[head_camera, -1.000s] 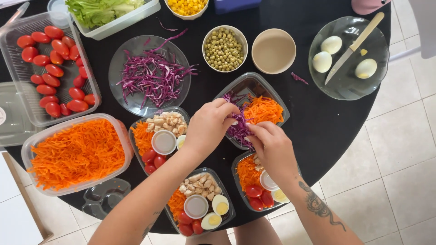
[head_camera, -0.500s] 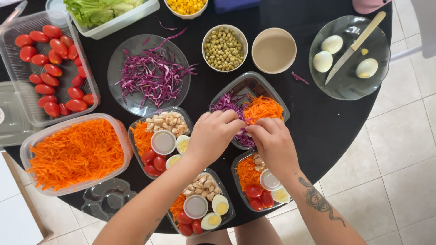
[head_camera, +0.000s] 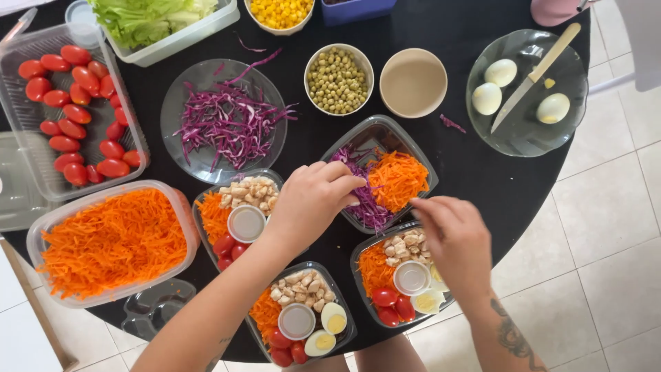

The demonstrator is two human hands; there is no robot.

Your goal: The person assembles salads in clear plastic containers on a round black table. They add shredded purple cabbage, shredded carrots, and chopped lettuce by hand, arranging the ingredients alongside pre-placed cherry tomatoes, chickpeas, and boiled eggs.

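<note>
Since the earlier views, the right hand [head_camera: 458, 244] has drawn back from the half-filled meal tray [head_camera: 420, 148] toward the near right, and now hovers over the far edge of the filled tray [head_camera: 365, 251] below it; the left hand [head_camera: 313, 200] remains at the half-filled tray.

Left hand: fingers curled and pinched together, tips pressed into the shredded purple cabbage [head_camera: 361, 200] on the left side of that tray. Whether strands are actually gripped cannot be told, since the fingertips hide them.

Right hand: fingers loosely bent and gathered, nothing visibly held; just right of the cabbage, apart from it.

Half-filled tray: lies in the middle of the black round table [head_camera: 482, 179], its long axis running from near left to far right. Cabbage fills its left part, grated carrot [head_camera: 399, 179] its right part, the two touching along a line.

Key relation: the cabbage lies directly under the left fingertips and to the left of the right hand, so the left hand is the nearer.

Surroundings: glass plate of cabbage [head_camera: 186, 96] to the far left; bowl of peas [head_camera: 337, 79] beyond the tray; two more filled trays nearby.
</note>
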